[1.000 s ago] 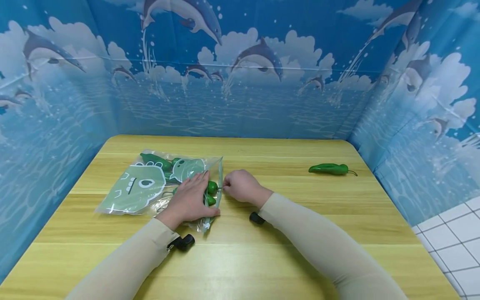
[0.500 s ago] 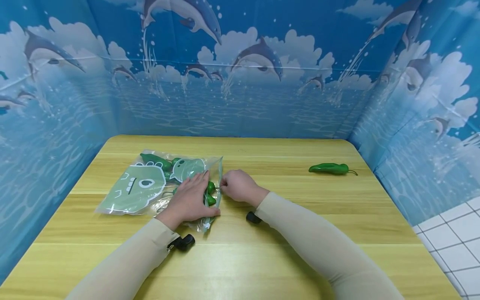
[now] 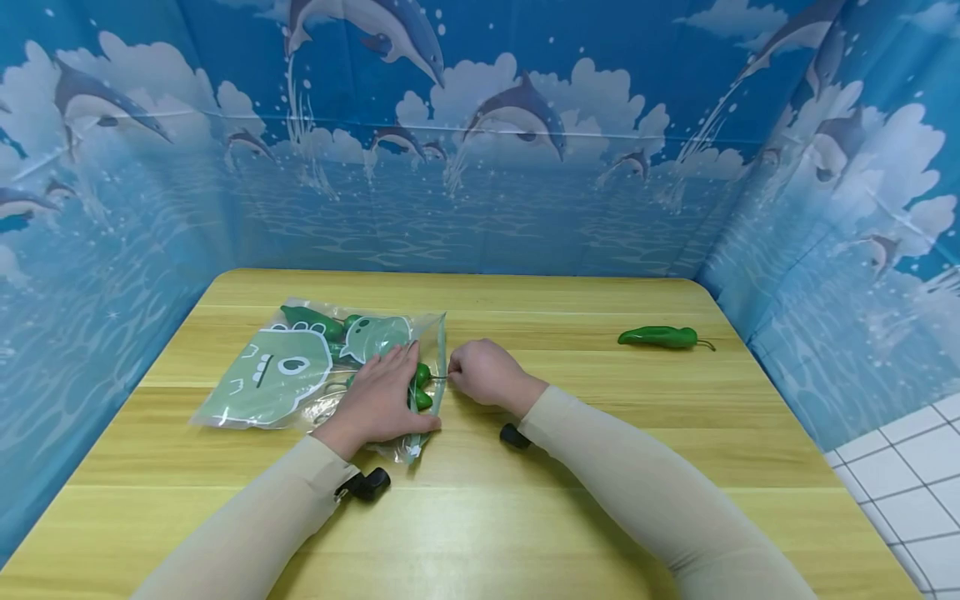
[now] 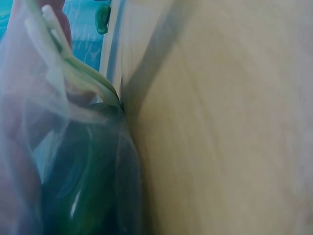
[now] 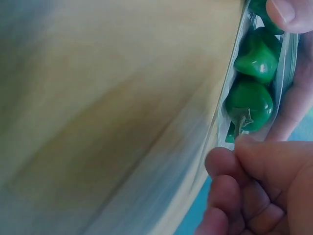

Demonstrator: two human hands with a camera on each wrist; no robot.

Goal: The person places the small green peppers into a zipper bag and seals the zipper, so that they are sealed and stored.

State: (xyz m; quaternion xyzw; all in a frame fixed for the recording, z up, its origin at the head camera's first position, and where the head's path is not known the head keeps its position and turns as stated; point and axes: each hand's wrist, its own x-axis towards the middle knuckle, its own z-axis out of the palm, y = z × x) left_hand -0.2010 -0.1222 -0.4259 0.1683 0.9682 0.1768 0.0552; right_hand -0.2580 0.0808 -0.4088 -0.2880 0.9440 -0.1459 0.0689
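A clear zip bag [image 3: 270, 379] with green cartoon monster prints lies on the table's left half, with several green peppers inside. My left hand [image 3: 378, 396] rests on top of the bag near its open mouth, fingers extended. At that mouth, my right hand [image 3: 487, 375] pinches the stem of a green pepper [image 5: 250, 104] between thumb and curled forefinger. This pepper's round stem end sits just inside the opening, next to another pepper [image 5: 259, 56]. In the left wrist view, a dark green pepper [image 4: 83, 171] shows blurred through the plastic.
Another long green pepper [image 3: 660, 337] lies by itself at the table's right side. The wooden table [image 3: 480, 525] has rounded far corners. A blue dolphin-print curtain [image 3: 480, 217] encloses the back and sides. White tiles [image 3: 915, 467] show at the lower right.
My right hand shifted slightly left, then back right, keeping its pinch at the pepper's stem. The left hand and the bag have stayed in place.
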